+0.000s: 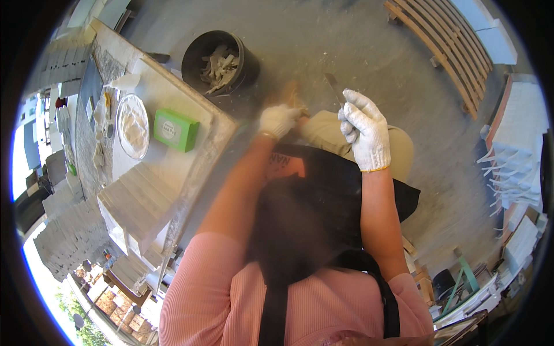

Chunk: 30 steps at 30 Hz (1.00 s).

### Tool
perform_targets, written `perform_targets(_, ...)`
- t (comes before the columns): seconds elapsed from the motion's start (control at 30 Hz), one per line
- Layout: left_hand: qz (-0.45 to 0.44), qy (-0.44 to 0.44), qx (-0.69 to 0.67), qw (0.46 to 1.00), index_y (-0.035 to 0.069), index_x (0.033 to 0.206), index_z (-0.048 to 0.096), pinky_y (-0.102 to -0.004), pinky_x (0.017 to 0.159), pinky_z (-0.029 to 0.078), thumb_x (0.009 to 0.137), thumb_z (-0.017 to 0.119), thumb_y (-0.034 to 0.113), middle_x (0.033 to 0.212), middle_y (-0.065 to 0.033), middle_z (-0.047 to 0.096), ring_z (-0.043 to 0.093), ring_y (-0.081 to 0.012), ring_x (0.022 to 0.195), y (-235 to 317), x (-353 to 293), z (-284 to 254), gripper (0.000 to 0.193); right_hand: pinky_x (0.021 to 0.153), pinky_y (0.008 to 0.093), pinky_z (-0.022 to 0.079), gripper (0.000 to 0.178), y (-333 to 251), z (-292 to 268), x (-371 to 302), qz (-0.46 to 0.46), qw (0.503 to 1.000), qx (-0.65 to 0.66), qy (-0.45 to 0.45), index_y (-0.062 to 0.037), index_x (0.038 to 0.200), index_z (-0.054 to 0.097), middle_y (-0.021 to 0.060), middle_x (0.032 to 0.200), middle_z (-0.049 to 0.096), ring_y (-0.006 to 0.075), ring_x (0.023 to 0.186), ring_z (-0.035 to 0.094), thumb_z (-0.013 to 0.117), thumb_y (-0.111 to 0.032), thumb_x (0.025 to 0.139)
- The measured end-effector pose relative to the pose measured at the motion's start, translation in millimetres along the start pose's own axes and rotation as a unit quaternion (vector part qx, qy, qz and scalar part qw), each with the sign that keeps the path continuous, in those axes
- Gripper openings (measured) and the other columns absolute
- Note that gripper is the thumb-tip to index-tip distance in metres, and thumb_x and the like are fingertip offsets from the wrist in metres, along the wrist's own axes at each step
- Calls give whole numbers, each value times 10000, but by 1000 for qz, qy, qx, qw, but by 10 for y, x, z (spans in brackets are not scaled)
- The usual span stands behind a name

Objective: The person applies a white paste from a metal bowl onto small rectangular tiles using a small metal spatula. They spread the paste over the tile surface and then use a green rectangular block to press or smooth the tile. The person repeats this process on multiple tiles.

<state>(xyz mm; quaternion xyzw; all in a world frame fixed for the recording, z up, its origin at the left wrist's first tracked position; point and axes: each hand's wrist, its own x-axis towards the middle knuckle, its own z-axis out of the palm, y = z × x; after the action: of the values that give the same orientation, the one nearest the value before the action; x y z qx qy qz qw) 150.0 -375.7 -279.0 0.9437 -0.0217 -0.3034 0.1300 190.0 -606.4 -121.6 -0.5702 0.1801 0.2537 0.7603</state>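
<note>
My right hand (365, 130), in a white knitted glove, is raised and closed on a narrow flat blade (333, 86) that points up and left past the fingertips. Its handle is hidden in the glove. To the left, beyond my black apron (323, 190), my gloved left hand (279, 121) is curled at knee height. A blurred orange-brown thing (287, 95) shows just past its fingers; I cannot make out its kind or how it is gripped. My knees in light trousers (329, 130) lie between and beneath the hands.
At my left a worktable (213, 135) bears a green box (176, 130), a round tub of white paste (133, 127) and a stack of pale slabs (135, 199). A black bucket (245, 66) with whitish scraps stands beyond its corner. A wooden pallet (444, 52) lies far right; stacked white pieces (522, 138) stand nearer.
</note>
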Motion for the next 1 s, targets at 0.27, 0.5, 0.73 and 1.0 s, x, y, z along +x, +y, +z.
perform_targets(0.27, 19, -73, 60, 995, 306, 1338, 693, -471, 918, 598, 1003, 587, 237, 1225, -153, 735, 741, -364, 1104, 15, 283, 184, 358, 524, 178, 434, 304, -56, -36, 28, 45, 998, 50, -20, -18, 1342, 664, 63, 896, 704, 62, 652, 600, 659, -99, 1049)
perform_targets(0.5, 35, -103, 134, 985, 150, 1297, 700, -479, 863, 612, 1001, 618, 198, 1191, -173, 755, 762, -360, 1093, 10, 295, 253, 311, 518, 178, 433, 307, -85, -32, 41, 65, 994, 82, -35, -5, 1344, 655, 72, 892, 707, 63, 646, 602, 652, -91, 1049)
perform_targets(0.73, 46, -139, 151, 978, 120, 1238, 736, -462, 885, 612, 932, 723, 272, 1187, -156, 773, 766, -338, 1099, 30, 403, 324, 342, 514, 172, 423, 301, -90, -30, 49, 68, 993, 82, -40, 4, 1333, 658, 67, 894, 709, 57, 646, 601, 651, -87, 1046)
perform_targets(1.0, -31, -152, 102, 983, 101, 1129, 793, -439, 892, 603, 890, 771, 347, 1186, -138, 782, 766, -337, 1085, 37, 504, 407, 343, 511, 164, 417, 303, -101, -25, 69, 82, 993, 85, -30, -6, 1331, 664, 54, 896, 711, 47, 649, 605, 667, -94, 1041)
